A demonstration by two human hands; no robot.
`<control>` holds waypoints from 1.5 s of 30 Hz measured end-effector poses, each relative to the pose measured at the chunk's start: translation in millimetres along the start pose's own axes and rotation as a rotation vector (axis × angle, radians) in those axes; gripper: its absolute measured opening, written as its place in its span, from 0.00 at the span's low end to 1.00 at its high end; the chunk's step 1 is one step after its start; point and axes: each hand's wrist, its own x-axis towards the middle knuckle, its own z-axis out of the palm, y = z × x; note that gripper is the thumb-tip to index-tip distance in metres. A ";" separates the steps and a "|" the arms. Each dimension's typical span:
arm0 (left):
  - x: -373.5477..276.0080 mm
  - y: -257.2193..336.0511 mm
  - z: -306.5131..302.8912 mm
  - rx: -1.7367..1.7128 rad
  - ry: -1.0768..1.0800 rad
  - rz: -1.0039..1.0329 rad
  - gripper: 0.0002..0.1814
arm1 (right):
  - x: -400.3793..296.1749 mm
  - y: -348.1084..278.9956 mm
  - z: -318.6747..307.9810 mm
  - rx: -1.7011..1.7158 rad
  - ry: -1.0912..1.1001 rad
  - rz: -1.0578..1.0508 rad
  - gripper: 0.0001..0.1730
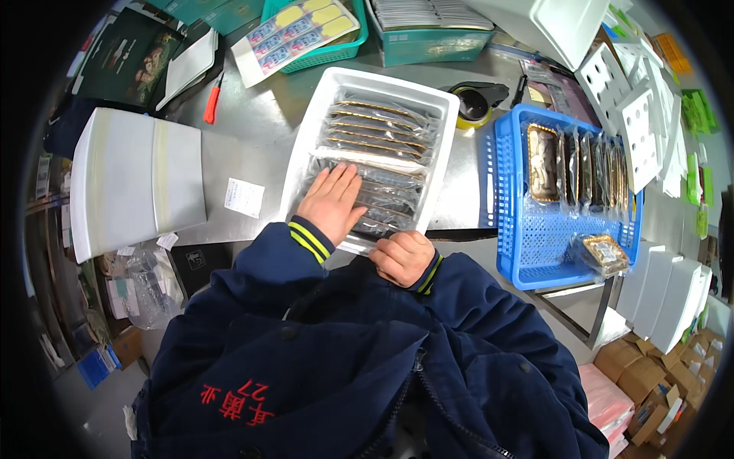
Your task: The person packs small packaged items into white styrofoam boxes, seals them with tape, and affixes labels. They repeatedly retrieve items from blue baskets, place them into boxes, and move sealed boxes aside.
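A white foam box (440, 123) lies before me on a metal table, tilted slightly in view. Two rows of clear-wrapped trays with gold edges stand inside it: the far row of packs (375, 129) and the near row of packs (395, 198). Between the rows runs a white divider (367, 159). Palm down, my left hand (332, 201) rests over the near row's left side, thumb spread, grasping nothing. At the box's near right corner my right hand (404, 258) has its fingers curled on the rim. The hand hides that corner.
To the right, a blue plastic basket (507, 241) holds more wrapped trays (579, 166) and one loose pack (603, 253). Tape dispenser (473, 103), red utility knife (213, 103) and paper slip (243, 197) lie around the box. White foam boxes (137, 178) stand left; a green basket (327, 57) is behind.
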 end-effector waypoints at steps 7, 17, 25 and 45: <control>13.2 1.6 1.4 0.056 -0.061 0.056 0.23 | -6.4 5.6 -11.4 0.223 -0.041 0.066 0.19; -3.4 -31.0 20.4 0.042 -0.156 0.004 0.23 | -173.1 64.7 -187.2 -0.455 0.292 1.016 0.21; -17.3 -11.9 -24.3 -0.235 0.285 -0.201 0.16 | -347.8 96.3 -310.6 -1.249 -0.406 1.457 0.34; -19.9 7.3 -4.8 -0.267 0.135 -0.102 0.11 | -301.2 160.3 -323.7 -1.170 -0.658 1.314 0.11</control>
